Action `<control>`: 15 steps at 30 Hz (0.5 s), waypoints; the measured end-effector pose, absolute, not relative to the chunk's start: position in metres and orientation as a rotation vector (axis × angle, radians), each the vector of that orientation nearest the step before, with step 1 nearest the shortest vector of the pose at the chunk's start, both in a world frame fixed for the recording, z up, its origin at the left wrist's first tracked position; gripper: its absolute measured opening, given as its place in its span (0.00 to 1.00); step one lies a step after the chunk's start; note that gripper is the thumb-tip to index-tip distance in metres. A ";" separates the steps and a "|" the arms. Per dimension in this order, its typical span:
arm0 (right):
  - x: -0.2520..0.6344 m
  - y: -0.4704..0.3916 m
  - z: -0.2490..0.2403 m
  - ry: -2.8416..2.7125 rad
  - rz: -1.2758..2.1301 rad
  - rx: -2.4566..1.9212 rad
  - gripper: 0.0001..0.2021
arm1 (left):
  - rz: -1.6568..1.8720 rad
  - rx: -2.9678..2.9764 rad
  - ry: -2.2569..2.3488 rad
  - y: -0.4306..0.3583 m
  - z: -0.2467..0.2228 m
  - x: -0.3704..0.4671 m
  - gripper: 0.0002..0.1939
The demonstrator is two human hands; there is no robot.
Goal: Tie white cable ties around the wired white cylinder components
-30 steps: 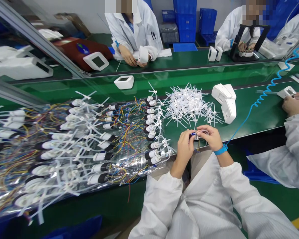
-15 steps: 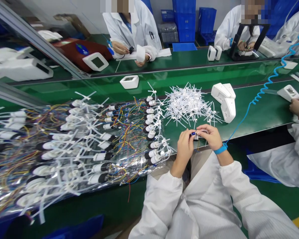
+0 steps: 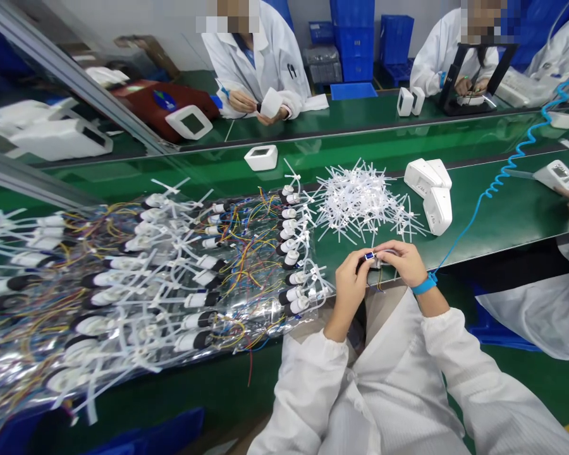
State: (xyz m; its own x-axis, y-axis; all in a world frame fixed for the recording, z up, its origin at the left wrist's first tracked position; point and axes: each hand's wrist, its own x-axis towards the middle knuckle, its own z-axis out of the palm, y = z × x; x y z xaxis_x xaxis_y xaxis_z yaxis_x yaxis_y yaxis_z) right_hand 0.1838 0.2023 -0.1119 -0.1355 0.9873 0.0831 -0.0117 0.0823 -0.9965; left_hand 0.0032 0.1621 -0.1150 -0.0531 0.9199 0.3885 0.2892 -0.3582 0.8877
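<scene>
Blue shows more fully than a moment ago on the small part (image 3: pixel 370 256) pinched between our left hand (image 3: pixel 351 279) and right hand (image 3: pixel 404 262); we judge handling continues.

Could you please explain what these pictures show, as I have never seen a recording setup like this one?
There is no robot here: the work is done by a person's bare hands. Every picture comes from one camera worn on that person's head, looking forward and down.

The left hand and right hand meet around a small blue-and-white part, held at the fingertips. The right wrist wears a blue band.

On the green bench ahead lie a pile of white plastic ties and some white casings. To the left are rows of white-and-black parts with coloured wires. Co-workers in white coats sit nearby.
</scene>
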 end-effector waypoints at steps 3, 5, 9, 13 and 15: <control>0.181 0.199 -0.108 -1.366 1.199 -1.057 0.10 | 1.427 1.602 1.290 0.163 -0.112 0.002 0.08; 0.180 0.197 -0.108 -1.364 1.190 -1.066 0.10 | 1.413 1.581 1.291 0.163 -0.112 0.002 0.08; 0.183 0.197 -0.110 -1.396 1.199 -1.068 0.08 | 1.399 1.556 1.285 0.162 -0.112 0.001 0.08; 0.185 0.199 -0.111 -1.423 1.211 -1.038 0.06 | 1.407 1.558 1.272 0.162 -0.116 0.001 0.09; 0.185 0.199 -0.111 -1.414 1.210 -1.013 0.05 | 1.413 1.570 1.273 0.162 -0.117 0.000 0.09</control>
